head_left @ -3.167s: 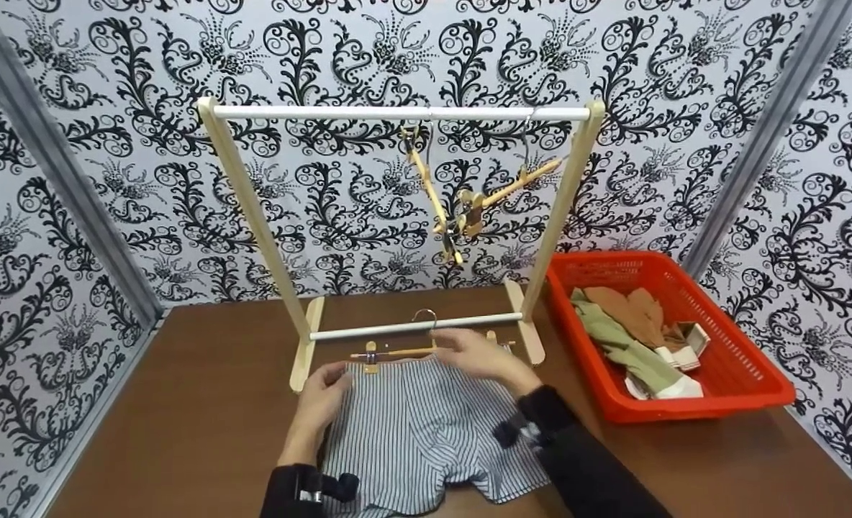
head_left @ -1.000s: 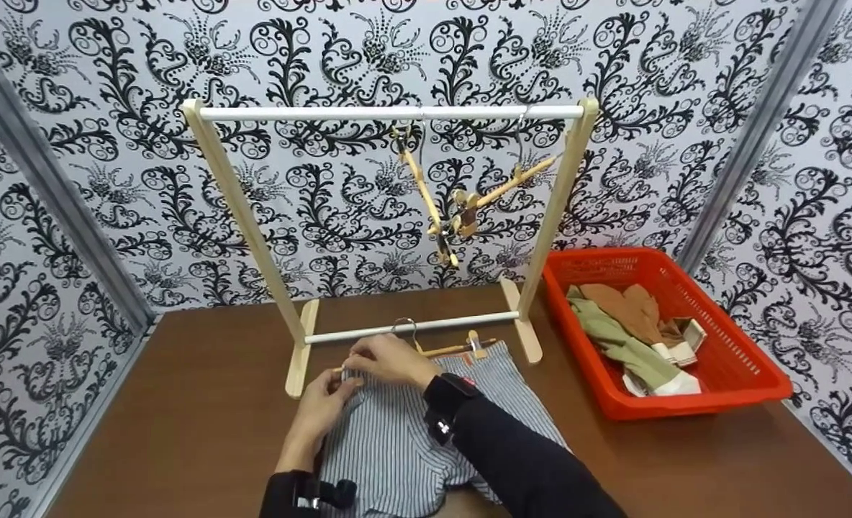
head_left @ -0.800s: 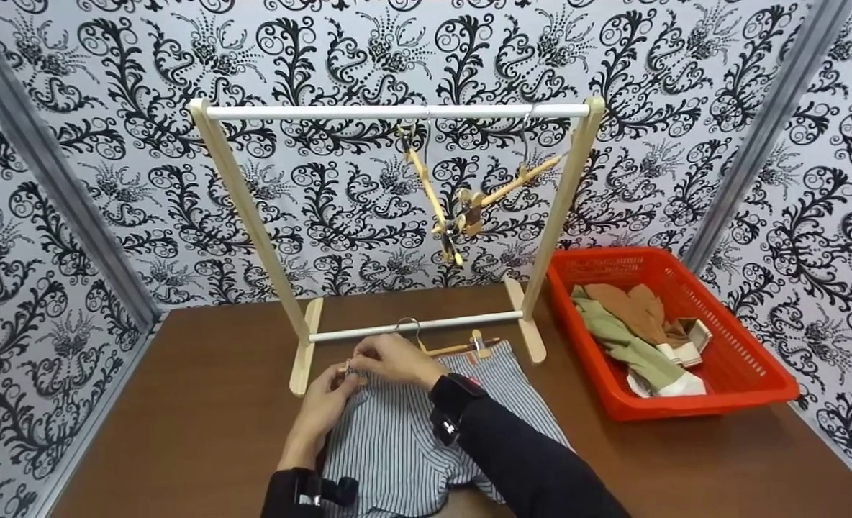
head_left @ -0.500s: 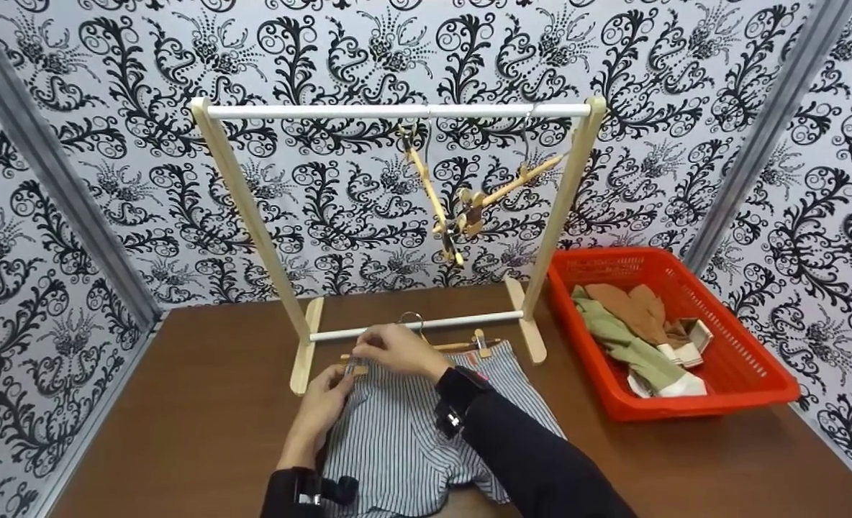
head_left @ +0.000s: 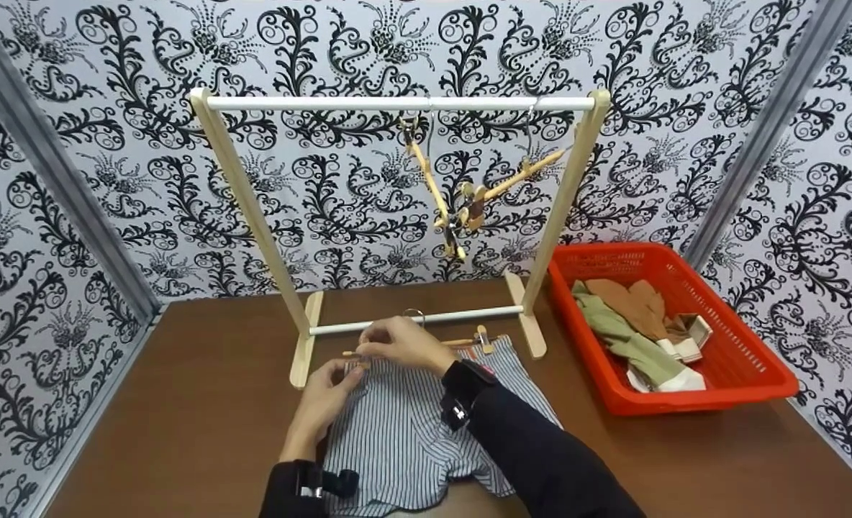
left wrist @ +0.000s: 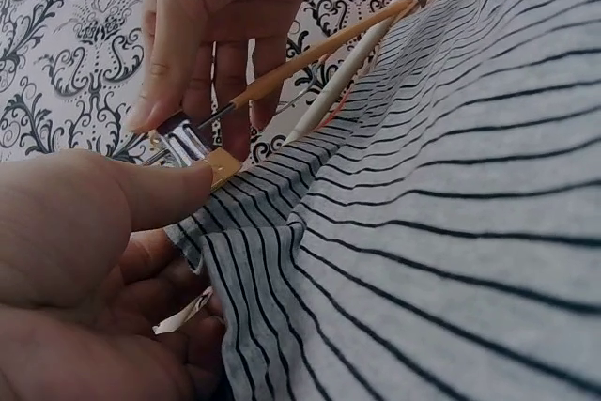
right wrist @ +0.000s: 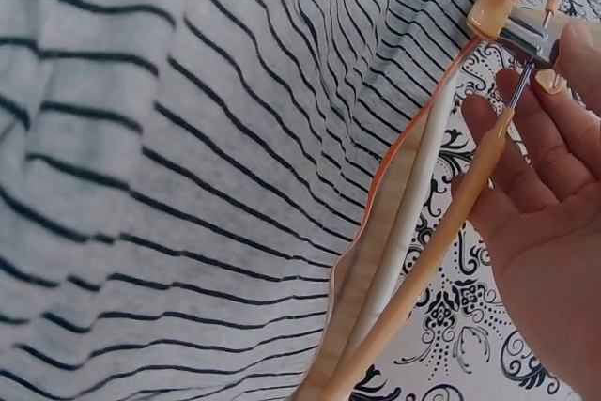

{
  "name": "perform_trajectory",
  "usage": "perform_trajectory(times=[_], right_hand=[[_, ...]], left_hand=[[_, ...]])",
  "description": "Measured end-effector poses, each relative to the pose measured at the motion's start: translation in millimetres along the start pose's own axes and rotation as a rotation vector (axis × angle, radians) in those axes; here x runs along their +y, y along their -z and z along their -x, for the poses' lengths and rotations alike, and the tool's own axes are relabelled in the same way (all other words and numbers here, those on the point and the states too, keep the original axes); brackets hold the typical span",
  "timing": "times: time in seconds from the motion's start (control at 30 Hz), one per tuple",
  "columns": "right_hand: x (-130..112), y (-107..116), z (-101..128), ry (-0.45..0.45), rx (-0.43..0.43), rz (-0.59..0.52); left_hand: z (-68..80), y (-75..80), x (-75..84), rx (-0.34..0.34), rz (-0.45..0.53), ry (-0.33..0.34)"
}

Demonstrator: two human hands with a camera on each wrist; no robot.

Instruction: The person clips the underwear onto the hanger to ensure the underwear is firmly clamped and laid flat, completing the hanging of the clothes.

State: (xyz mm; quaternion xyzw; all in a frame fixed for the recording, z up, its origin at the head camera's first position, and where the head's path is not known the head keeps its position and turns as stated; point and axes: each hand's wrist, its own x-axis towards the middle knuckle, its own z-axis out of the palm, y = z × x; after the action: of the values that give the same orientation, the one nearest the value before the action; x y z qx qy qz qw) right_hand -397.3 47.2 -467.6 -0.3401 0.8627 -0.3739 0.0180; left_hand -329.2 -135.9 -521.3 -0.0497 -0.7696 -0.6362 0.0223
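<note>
Grey-and-black striped shorts (head_left: pixel 383 432) lie on the table, waistband toward the rack. Along the waistband runs a wooden clip hanger (right wrist: pixel 441 232), its right clip (head_left: pixel 484 339) on the shorts' right corner. At the left corner, my left hand (head_left: pixel 325 396) pinches the waistband, its thumb against the wooden pad of the left clip (left wrist: pixel 192 138). My right hand (head_left: pixel 408 347) pinches that clip's upper ends between thumb and fingers, in the left wrist view. In the right wrist view the clip's pad lies over the waistband edge. The right hand hides part of the hanger in the head view.
A wooden rack with a white top rail (head_left: pixel 325 104) stands behind the shorts; two more clip hangers (head_left: pixel 437 191) hang from it. A red basket (head_left: pixel 685 406) with green and brown clothes (head_left: pixel 635 313) stands at the right. Patterned walls (head_left: pixel 66 216) enclose the table (head_left: pixel 181 403).
My right hand has moved left from the hanger's middle to its left clip. The left hand has stayed by the left corner. The shorts' right side now lies straighter.
</note>
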Motion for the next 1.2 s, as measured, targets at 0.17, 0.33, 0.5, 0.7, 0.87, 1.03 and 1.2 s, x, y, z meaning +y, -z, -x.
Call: perform_trajectory(times=[0.17, 0.33, 0.5, 0.7, 0.87, 1.03, 1.2], right_hand=[[1.8, 1.5, 2.0, -0.036, 0.020, -0.062], [5.3, 1.8, 3.6, -0.059, 0.073, -0.174], [10.2, 2.0, 5.4, -0.024, 0.120, -0.252], [12.3, 1.7, 6.2, 0.010, 0.133, -0.342], [13.6, 0.8, 4.6, 0.045, 0.114, -0.321], [12.3, 0.6, 5.0, 0.018, 0.118, -0.285], [11.5, -2.0, 3.9, -0.010, 0.116, -0.273]], left_hand=[[-0.7, -1.2, 0.1, 0.026, -0.014, 0.004], [0.1, -0.7, 0.2, 0.038, -0.046, 0.014], [1.7, 0.5, 0.3, 0.010, -0.066, -0.017], [-0.9, 2.9, 0.3, -0.021, -0.032, -0.035], [-1.7, 4.0, 0.4, -0.005, -0.025, -0.042], [-3.8, 4.8, -0.7, 0.068, -0.014, -0.063], [-4.0, 4.0, 2.6, 0.140, 0.014, -0.053]])
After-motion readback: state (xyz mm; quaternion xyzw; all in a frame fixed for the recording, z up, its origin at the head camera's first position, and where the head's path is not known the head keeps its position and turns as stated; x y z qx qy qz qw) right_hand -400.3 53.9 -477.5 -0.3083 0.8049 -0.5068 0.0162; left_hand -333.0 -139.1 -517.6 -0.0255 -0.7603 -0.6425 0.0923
